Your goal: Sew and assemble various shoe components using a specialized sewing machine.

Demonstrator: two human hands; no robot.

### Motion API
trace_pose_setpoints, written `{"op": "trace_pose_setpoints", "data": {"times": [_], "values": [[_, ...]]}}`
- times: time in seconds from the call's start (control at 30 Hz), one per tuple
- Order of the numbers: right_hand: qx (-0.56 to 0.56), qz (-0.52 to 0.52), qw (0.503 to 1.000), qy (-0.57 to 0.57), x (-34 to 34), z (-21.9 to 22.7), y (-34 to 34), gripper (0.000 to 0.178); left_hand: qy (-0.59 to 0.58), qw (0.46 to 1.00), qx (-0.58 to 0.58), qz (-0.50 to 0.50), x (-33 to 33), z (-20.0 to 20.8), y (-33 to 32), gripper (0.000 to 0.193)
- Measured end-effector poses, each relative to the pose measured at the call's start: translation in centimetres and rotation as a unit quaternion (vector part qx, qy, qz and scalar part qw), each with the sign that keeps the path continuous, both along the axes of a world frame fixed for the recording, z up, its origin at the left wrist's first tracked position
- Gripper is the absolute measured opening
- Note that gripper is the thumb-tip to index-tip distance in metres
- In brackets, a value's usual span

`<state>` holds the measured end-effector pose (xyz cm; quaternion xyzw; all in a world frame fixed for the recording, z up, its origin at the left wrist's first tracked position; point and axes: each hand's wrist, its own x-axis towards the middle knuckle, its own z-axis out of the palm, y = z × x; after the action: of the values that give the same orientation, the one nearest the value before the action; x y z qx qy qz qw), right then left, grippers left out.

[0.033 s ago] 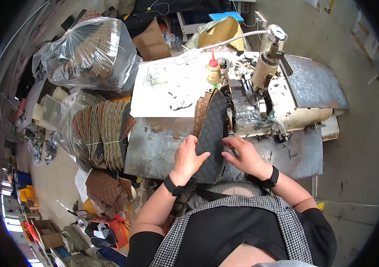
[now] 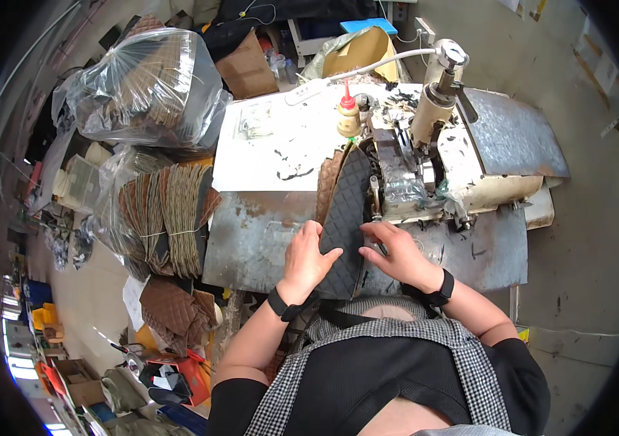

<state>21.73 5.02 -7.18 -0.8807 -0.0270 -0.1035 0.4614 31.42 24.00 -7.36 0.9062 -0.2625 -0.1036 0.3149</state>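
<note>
A dark quilted piece (image 2: 348, 207) lies near the middle of the metal surface (image 2: 255, 243). At its 8 o'clock, the left hand (image 2: 303, 256) spreads its grip wide, thumb resting on the piece; at 4 o'clock, the right hand (image 2: 401, 254) keeps a narrow grip at the edge, and whether it pinches the material I cannot tell. A brown quilted layer (image 2: 329, 176) shows at 11, a red-capped bottle (image 2: 349, 122) stands at 12, a machine (image 2: 431, 125) at 1, and a banded stack (image 2: 184, 207) at 9.
</note>
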Motion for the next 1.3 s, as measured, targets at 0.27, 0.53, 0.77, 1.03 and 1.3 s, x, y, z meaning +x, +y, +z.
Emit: {"op": "trace_pose_setpoints", "data": {"times": [0.27, 0.53, 0.77, 1.03, 1.3], "values": [[0.122, -0.088, 0.98, 0.131, 1.7, 2.8, 1.2, 0.05, 0.026, 0.974, -0.223, -0.038, -3.6, 2.0, -1.8, 0.023], [0.391, -0.002, 0.919, 0.053, 2.3, 1.4, 0.4, 0.037, 0.063, 0.958, -0.279, -0.012, -0.2, 2.0, -1.2, 0.047], [0.351, -0.015, 0.902, 0.252, 2.7, -2.4, 0.1, 0.043, 0.084, 0.983, -0.165, -0.011, 2.4, -2.5, -1.3, 0.051], [0.183, 0.015, 0.953, 0.242, 1.3, -1.9, -0.3, 0.065, -0.045, 0.997, -0.065, 0.009, 4.2, -2.5, -0.8, 0.046], [0.056, 0.043, 0.971, 0.227, 1.3, -2.2, -0.3, 0.077, 0.339, 0.898, -0.278, -0.011, 0.9, -6.3, -1.1, 0.075]]}}
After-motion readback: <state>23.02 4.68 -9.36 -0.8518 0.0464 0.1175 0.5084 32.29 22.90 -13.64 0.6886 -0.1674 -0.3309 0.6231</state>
